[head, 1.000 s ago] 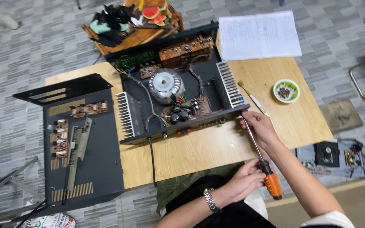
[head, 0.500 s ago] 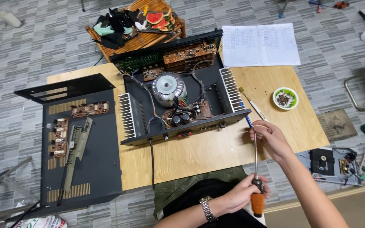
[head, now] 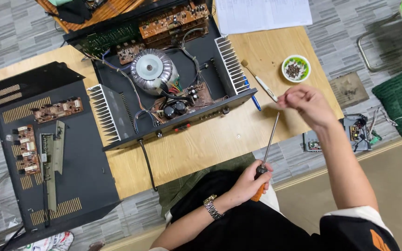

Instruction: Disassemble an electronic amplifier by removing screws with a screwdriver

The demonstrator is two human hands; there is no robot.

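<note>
My left hand (head: 250,182), with a metal watch on its wrist, grips the orange handle of a long screwdriver (head: 268,144) over my lap. The shaft points up towards the wooden table (head: 210,148). My right hand (head: 303,103) hovers above the table's right part, just beyond the screwdriver tip. Its fingertips are pinched together, and I cannot make out anything tiny between them. An open black amplifier chassis (head: 117,100) lies to the left, with a round silver transformer (head: 153,69) inside it. A small green-and-white bowl of screws (head: 296,68) sits just beyond my right hand.
A brush (head: 262,84) and a blue pen (head: 254,100) lie beside the chassis. The removed black cover (head: 77,176), carrying circuit boards, hangs off the table's left. Papers (head: 266,14) lie at the back. Small electronic parts (head: 359,130) and a green cushion (head: 401,97) are on the floor at right.
The screwdriver tip has come away from the chassis front corner. My right hand let go of the shaft and rose to the right with pinched fingers. The view has moved closer.
</note>
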